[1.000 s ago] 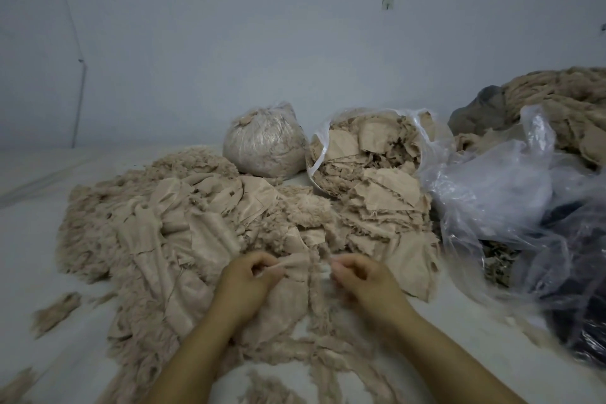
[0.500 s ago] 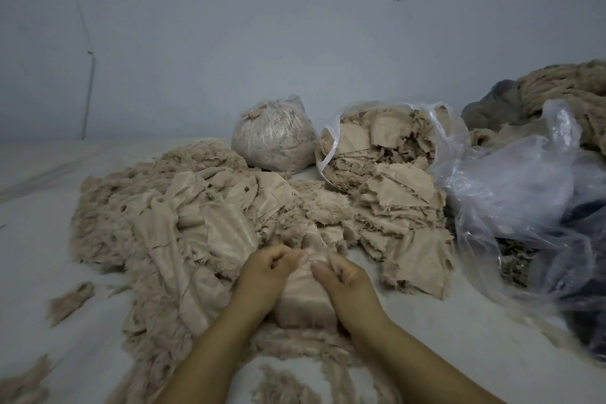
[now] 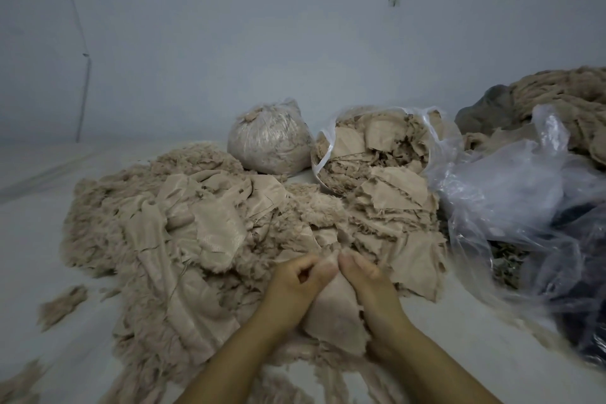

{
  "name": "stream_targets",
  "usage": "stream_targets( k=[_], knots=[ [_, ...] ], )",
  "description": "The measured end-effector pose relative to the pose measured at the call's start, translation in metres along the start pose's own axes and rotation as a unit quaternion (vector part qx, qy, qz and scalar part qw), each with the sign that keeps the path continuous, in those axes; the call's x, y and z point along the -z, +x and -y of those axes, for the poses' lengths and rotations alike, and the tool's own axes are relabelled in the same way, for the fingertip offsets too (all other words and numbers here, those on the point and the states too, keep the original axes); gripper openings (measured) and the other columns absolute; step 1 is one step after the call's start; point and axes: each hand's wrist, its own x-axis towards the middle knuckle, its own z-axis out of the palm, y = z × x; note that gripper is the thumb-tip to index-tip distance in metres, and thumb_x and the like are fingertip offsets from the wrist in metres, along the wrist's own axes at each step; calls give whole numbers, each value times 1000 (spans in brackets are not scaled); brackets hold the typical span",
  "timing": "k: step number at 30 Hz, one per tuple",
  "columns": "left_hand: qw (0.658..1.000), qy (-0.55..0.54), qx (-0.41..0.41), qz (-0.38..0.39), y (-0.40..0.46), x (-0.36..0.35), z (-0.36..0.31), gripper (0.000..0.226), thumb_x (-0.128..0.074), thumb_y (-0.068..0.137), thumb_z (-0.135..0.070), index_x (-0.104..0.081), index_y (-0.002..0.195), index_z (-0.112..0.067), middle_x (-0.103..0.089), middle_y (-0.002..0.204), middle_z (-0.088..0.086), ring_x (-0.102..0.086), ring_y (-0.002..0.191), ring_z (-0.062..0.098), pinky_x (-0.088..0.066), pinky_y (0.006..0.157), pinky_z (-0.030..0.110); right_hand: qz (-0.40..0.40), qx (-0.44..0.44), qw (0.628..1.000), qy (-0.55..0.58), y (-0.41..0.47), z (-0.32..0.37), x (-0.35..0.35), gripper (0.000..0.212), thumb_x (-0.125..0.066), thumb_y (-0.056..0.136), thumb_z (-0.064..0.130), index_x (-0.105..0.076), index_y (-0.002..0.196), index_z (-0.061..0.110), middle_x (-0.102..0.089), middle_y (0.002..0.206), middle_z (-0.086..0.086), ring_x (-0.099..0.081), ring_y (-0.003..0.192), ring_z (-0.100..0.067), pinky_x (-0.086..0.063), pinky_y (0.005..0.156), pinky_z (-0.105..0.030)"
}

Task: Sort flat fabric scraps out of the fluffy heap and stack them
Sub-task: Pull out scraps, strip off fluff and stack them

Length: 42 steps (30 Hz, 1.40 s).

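Beige scrap (image 3: 331,308) pinched by both hands' grip; fluffy heap (image 3: 157,226) left, plastic bag (image 3: 511,200) right.

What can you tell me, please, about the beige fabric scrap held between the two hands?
The flat beige fabric scrap looks like thin woven cloth with frayed, ragged edges. It hangs as a rough triangle, pinched at its top by the left hand and the right hand, whose fingers nearly meet. Its lower edge rests against the fluffy beige heap.

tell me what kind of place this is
Probably a textile-waste sorting spot, worked on a bare floor by a plain wall. Signs: a big fluffy heap of beige offcuts, a stack of flat scraps spilling from a bag, and a tied sack.
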Motion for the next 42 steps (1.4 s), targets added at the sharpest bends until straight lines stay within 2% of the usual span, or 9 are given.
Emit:
stream_targets(
  k=[4, 10, 15, 21, 24, 26, 32, 36, 42],
  knots=[
    [986, -140, 72, -51, 0, 4, 0, 21, -57, 92, -18, -62, 80, -2, -54, 76, 14, -47, 73, 24, -39, 65, 34, -153, -21, 988, -2, 12, -3, 14, 34, -47, 98, 32, -58, 78, 6, -50, 47, -4, -44, 39, -15, -35, 40, -21],
    [984, -162, 68, -30, -1, 0, -1, 24, -55, 94, -21, -62, 76, -5, -60, 68, 6, -54, 62, 16, -45, 55, 25, -1, -90, 996, -26, -2, -10, -4, 33, -62, 85, 42, -71, 87, 11, -72, 85, -14, -68, 74, -22, -53, 64, -33],
    [982, 49, 6, -181, 5, 24, 6, 26, -55, 93, -24, -61, 70, -15, -57, 57, -11, -45, 51, 9, -37, 50, 19, -241, 34, 966, -91, 12, 17, 21, 21, -53, 97, 23, -58, 84, 7, -59, 68, -7, -52, 47, 1, -42, 47, -13],
    [885, 450, -11, -114, 6, 47, 20, 32, -65, 85, -32, -58, 116, -31, -56, 109, -6, -56, 100, 15, -45, 77, 27, -327, 48, 837, -436, 28, 39, 72, 38, -61, 88, 24, -50, 123, 14, -48, 128, -14, -42, 121, -31, -37, 98, -43],
    [875, 465, -17, -136, 2, 41, 12, 19, -55, 88, -16, -68, 102, -20, -64, 97, -1, -58, 97, 21, -42, 72, 29, -209, 82, 903, -365, 17, 27, 48, 14, -61, 91, 29, -61, 88, 15, -64, 97, -12, -60, 92, -30, -49, 83, -46],
    [880, 440, -111, -139, 0, 38, 10, 15, -58, 85, -14, -73, 89, -15, -66, 79, 1, -59, 80, 25, -50, 66, 34, -85, -69, 974, -198, 10, 18, 24, 44, -58, 84, 52, -67, 77, 10, -66, 73, -13, -65, 66, -28, -53, 61, -38],
    [829, 450, -324, -74, -4, 30, 4, 18, -72, 66, -15, -59, 53, -15, -56, 58, -8, -47, 65, 14, -49, 61, 31, -11, -211, 976, -51, 24, 0, -13, 38, -69, 82, 43, -69, 94, 8, -68, 68, -5, -63, 57, -14, -52, 51, -25],
    [869, 450, -207, -26, 1, 36, 16, 17, -67, 81, -33, -59, 91, -21, -51, 97, -8, -53, 84, 14, -40, 72, 25, -63, -112, 992, -4, 32, -3, -12, 16, -53, 96, 9, -57, 80, 7, -61, 71, -10, -60, 59, -15, -51, 50, -24],
    [880, 467, -86, -19, 5, 40, 25, 52, -51, 91, -29, -38, 140, -38, -49, 139, -11, -53, 117, 12, -43, 91, 26, 42, -74, 996, 31, 12, -4, -1, 16, -57, 87, 22, -51, 84, 7, -54, 75, -10, -56, 61, -13, -54, 58, -24]
  ],
)
